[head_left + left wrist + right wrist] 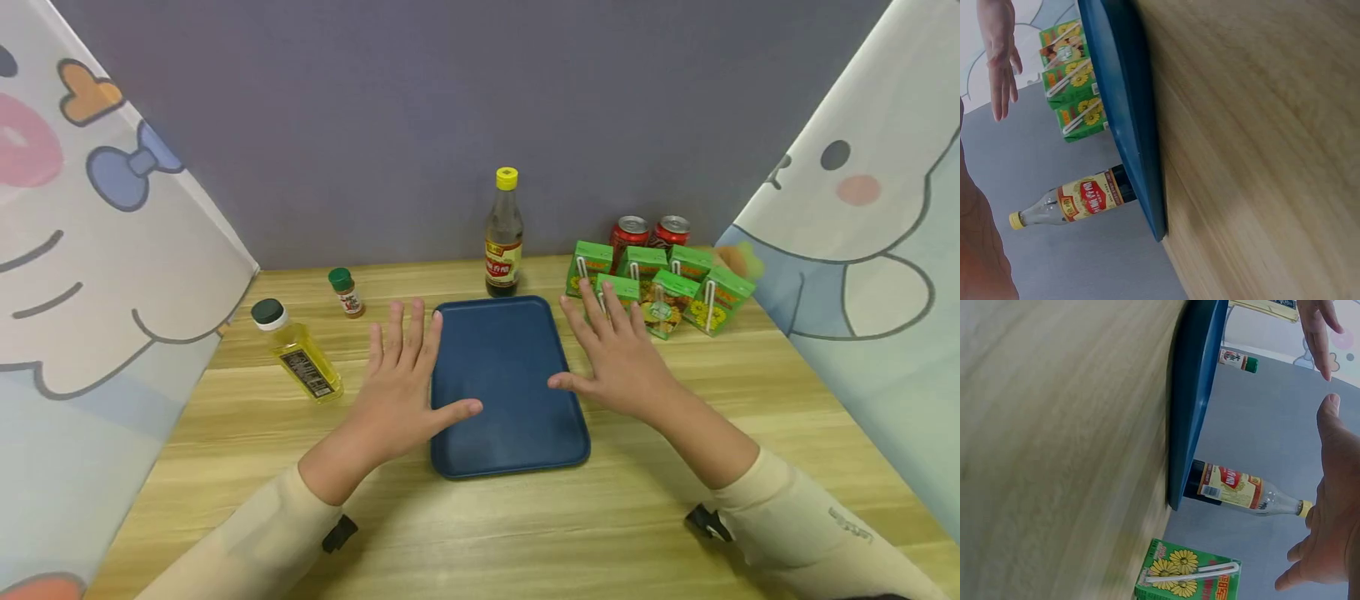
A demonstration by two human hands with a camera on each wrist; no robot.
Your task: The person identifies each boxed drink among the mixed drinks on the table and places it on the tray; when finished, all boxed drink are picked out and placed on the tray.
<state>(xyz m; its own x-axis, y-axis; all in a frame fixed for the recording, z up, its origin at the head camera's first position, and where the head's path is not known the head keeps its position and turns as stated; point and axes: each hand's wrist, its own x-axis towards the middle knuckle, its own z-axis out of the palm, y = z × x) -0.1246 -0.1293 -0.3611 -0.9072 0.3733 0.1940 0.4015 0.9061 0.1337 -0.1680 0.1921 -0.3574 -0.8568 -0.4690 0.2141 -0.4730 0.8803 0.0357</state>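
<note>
Table (510, 533): wood top, fills the lower half of the head frame, everything sits on it.
Tray (502, 383): dark blue, flat, centre of the frame between the hands. My read: work it from both long sides at once, pressure even, so it doesn't skew.
Left hand (401, 387): left of centre, fingers spread wide, nothing held, thumb over the tray in the head view. Best to come down level with the other hand.
Right hand (618, 362): right of centre, also spread and holding nothing; thumb tip overlaps the tray's right edge, fingertips overlap the boxes. Swing those fingers inward before lowering, or they could knock the stack.
Sauce bottle (503, 242): upright, just behind the tray's top edge; contact unclear. Tall, so avoid pushing the tray away.
Oil bottle (306, 358): left of the left hand, apart from it. Mind the elbow side.
Juice boxes (720, 300): six, green, clustered right.
Cans (632, 235): two, red, behind the boxes.
Spice jar (347, 293): green cap, upper left of tray.
</note>
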